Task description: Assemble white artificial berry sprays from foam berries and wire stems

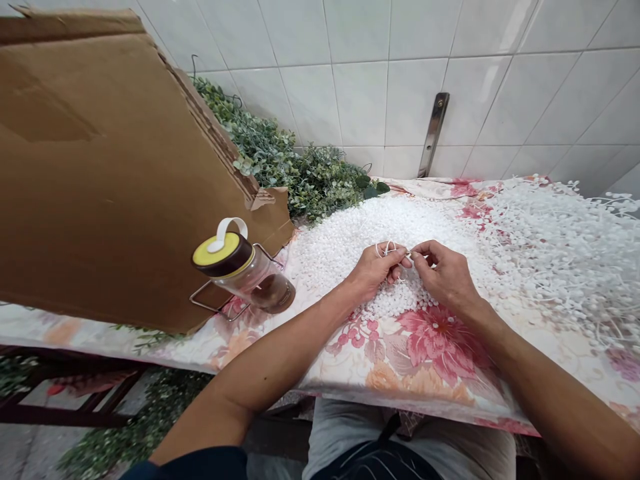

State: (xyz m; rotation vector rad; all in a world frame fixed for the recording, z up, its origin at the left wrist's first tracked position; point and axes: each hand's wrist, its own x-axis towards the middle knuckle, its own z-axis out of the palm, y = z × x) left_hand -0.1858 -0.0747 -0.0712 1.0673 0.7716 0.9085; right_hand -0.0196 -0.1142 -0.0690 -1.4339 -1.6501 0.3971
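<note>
Two bare hands work close together at the middle of the view, above a counter (430, 347) covered in cloth printed with pink flowers. The left hand (373, 267) is nearly closed, its fingers curled as they pinch a thin white sprig (387, 249) that loops up above the knuckles. The right hand (443, 275) comes in from 3 o'clock of the left, with its thumb and forefinger pinched together on the far end of the sprig and its other fingers folded in. The strand is too fine to show how firm that grip is. Both hands sit over a heap of white beads (360, 233), which spreads around them from 12 to 6 o'clock.

At 3 o'clock, a loose tangle of white sprays (560, 267) covers the counter. At 9 o'clock, a jar (240, 273) with a yellow lid and white loop handle lies tilted in a wire rack (213, 300), with dark contents at its base. A cardboard sheet (100, 173) leans in at 10 o'clock. Green foliage (295, 173) bunches at 11 o'clock against a tiled wall (365, 100), which carries a metal bracket (433, 133) near 12 o'clock. More foliage (135, 427) lies on the floor (35, 447) at 7 o'clock.
</note>
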